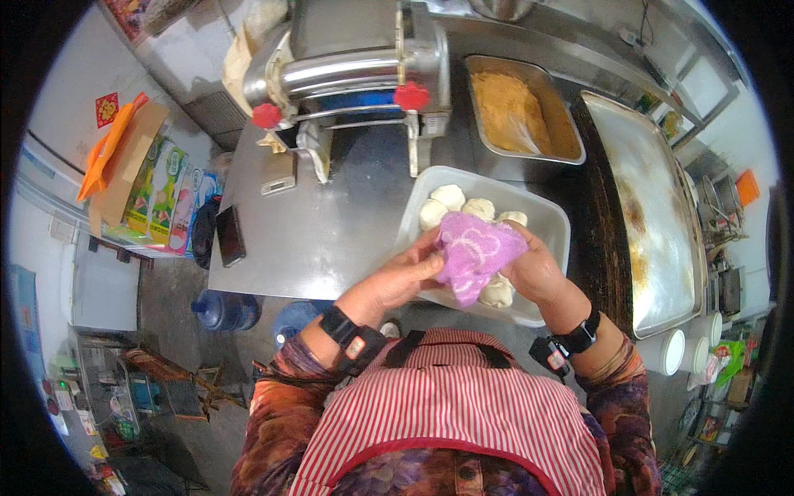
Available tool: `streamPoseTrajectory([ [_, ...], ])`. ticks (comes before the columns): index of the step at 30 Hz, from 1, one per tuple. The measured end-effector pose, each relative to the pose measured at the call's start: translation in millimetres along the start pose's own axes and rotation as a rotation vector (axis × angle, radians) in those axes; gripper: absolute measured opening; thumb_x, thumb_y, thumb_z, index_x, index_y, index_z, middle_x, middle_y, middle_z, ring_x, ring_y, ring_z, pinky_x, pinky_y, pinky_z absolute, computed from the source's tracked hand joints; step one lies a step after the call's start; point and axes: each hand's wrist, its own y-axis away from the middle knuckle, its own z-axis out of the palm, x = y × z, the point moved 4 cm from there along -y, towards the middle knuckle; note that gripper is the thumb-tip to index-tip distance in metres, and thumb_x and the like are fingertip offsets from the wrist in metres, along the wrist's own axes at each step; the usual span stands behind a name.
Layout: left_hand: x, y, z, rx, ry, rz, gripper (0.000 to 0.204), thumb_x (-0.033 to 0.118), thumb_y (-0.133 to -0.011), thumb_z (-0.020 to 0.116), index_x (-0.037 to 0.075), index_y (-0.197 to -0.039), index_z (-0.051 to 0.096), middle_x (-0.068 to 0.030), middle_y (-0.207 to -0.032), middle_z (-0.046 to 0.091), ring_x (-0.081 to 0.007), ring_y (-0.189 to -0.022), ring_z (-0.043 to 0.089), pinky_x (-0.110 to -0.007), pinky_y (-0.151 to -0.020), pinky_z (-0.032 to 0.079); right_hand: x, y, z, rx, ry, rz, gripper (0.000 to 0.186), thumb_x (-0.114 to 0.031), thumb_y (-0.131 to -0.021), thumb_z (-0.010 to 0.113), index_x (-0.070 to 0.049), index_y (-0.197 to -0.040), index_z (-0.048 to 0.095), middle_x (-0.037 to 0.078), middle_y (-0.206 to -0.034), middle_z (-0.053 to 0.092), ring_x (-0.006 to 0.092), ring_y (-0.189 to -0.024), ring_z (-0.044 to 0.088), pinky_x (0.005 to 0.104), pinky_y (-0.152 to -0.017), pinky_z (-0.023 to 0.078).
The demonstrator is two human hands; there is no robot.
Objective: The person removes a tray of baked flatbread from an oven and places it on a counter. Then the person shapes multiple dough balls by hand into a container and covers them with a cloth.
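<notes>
Both of my hands hold a purple cloth with a pale pattern point(478, 252) over a white plastic tub point(552, 227). At the cloth's left side, my left hand point(413, 269) is closed on its edge, thumb on top. My right hand point(536, 269) grips the opposite side, and its fingertips are partly hidden by the cloth. Several pale round dough balls point(449, 197) lie in the tub, most toward its far side. Another dough ball point(497, 292) shows just below the cloth. Whatever lies directly beneath the cloth is hidden.
A dough roller machine point(343, 78) with red knobs stands at the back of the metal table point(289, 223). Behind the tub is a metal pan of orange-brown filling point(513, 107). A large baking tray point(653, 215) lies right. A phone point(231, 236) rests near the table's left edge.
</notes>
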Motion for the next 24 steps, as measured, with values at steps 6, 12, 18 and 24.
streamPoseTrajectory([
  [6, 17.2, 21.3, -44.6, 0.203, 0.092, 0.102, 0.045, 0.000, -0.084, 0.055, 0.004, -0.128, 0.046, -0.0073, -0.110, 0.060, -0.0181, -0.096, 0.061, -0.031, -0.085, 0.051, -3.9, -13.1, 60.2, -0.136, 0.423, -0.034, 0.050, 0.011, -0.077, 0.057, -0.002, -0.124, 0.049, 0.008, -0.121, 0.056, 0.0218, -0.115, 0.053, 0.0358, -0.095, 0.045],
  [12, 78.7, 149.8, -209.5, 0.875, -0.324, 0.372, 0.038, -0.004, -0.080, 0.053, 0.002, -0.117, 0.056, -0.0062, -0.098, 0.065, -0.0147, -0.084, 0.062, -0.028, -0.076, 0.052, -15.3, 7.7, 17.4, 0.265, 0.264, -0.136, 0.032, 0.000, -0.083, 0.052, -0.002, -0.115, 0.055, 0.013, -0.113, 0.060, 0.0243, -0.106, 0.058, 0.0363, -0.089, 0.050],
  [18, 43.9, 213.4, -298.3, 0.991, -1.532, 0.283, 0.036, 0.004, -0.078, 0.058, 0.001, -0.114, 0.058, -0.0145, -0.109, 0.060, -0.0288, -0.099, 0.059, -0.038, -0.088, 0.047, 15.8, 57.3, -34.9, 0.697, 0.190, -0.071, 0.027, -0.002, -0.083, 0.053, -0.001, -0.110, 0.056, 0.012, -0.104, 0.063, 0.0213, -0.093, 0.062, 0.0337, -0.081, 0.052],
  [24, 29.4, 221.9, -315.7, 0.797, -1.545, 0.256, 0.036, 0.005, -0.069, 0.058, 0.004, -0.104, 0.064, -0.0205, -0.113, 0.056, -0.0378, -0.107, 0.051, -0.042, -0.096, 0.041, 36.7, 83.5, -26.9, 0.784, 0.197, -0.012, 0.026, -0.004, -0.085, 0.054, 0.001, -0.110, 0.056, 0.012, -0.103, 0.063, 0.0202, -0.092, 0.063, 0.0315, -0.079, 0.053],
])
